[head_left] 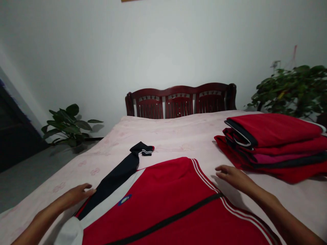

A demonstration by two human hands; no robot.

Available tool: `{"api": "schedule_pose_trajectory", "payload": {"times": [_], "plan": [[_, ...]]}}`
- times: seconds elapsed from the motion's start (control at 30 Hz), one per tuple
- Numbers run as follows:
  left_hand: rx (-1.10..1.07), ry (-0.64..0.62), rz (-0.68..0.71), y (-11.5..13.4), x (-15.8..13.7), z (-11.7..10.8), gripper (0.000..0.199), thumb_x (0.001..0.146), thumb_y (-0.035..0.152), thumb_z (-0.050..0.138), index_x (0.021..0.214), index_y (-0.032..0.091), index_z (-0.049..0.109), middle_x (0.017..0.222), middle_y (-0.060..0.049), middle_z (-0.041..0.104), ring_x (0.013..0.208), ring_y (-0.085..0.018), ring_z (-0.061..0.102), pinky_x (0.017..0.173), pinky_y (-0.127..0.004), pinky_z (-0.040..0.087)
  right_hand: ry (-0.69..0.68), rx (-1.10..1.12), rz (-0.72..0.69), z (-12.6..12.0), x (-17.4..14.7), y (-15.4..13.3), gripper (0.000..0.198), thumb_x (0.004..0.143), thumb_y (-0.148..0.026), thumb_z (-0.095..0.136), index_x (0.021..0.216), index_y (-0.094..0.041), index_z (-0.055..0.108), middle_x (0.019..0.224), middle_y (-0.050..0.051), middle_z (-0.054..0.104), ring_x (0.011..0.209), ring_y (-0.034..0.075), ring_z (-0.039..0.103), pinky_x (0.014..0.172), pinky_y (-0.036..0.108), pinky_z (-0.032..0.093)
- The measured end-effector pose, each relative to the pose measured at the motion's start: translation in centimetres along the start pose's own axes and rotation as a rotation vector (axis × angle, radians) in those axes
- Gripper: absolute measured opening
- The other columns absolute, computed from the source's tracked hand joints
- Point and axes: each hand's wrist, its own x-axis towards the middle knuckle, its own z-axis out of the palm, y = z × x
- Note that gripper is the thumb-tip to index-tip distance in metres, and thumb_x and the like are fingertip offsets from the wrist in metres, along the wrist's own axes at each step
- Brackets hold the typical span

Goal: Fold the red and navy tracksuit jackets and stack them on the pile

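Observation:
A red jacket (153, 194) lies spread on the bed, its dark zip running across the front and its white-striped hem toward the right. It has a white band, a blue oval badge and a dark navy sleeve (114, 173) that stretches away and bends at the cuff. At the sleeve's left edge is my left hand (78, 195), fingers a little apart, fingertips at the cloth without gripping it. My right hand (232, 177) is open just beyond the striped hem, over the bedsheet, and holds nothing. The jacket's near side runs out of view.
A stack of folded red and navy clothes (276, 143) sits on the right of the pink flowered bedsheet (168, 132). Behind stands a dark wooden headboard (178, 102) against the wall. Potted plants (67, 126) flank the bed, the right one (291, 92) behind the stack.

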Motion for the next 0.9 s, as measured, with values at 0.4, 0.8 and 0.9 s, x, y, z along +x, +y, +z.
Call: {"api": "schedule_pose_trajectory", "payload": {"times": [0.4,0.8,0.9], "plan": [[-0.093,0.142,0.052,9.8,2.0,4.8,0.016,0.066,0.032,0.062,0.071,0.018,0.066,0.063,-0.008,0.072,0.071,-0.031,0.071,0.065,-0.036,0.054,0.118,-0.032,0.088,4.6,7.3,-8.5,0.034,0.082,-0.028,0.05,0.113,-0.023,0.065,0.096,0.006,0.073,0.085,0.02,0.066,0.071,0.029,0.046],[0.32,-0.507,1.026,23.3,-14.8,19.1,0.046,0.082,0.029,0.061,0.128,0.034,0.057,0.117,-0.01,0.065,0.093,-0.027,0.067,0.079,-0.039,0.053,0.141,0.13,-0.318,3.5,0.2,-13.5,0.04,0.091,-0.037,0.041,0.122,-0.023,0.062,0.124,0.009,0.065,0.111,0.023,0.06,0.098,0.034,0.044],[0.419,-0.62,1.01,21.1,-18.5,22.9,0.045,0.087,0.032,0.056,0.131,0.042,0.052,0.112,-0.011,0.064,0.087,-0.028,0.068,0.069,-0.039,0.052,-0.071,0.105,-0.328,6.7,-1.2,-17.5,0.062,0.087,-0.053,0.049,0.139,-0.019,0.049,0.141,0.014,0.054,0.127,0.029,0.051,0.104,0.042,0.04]]}}
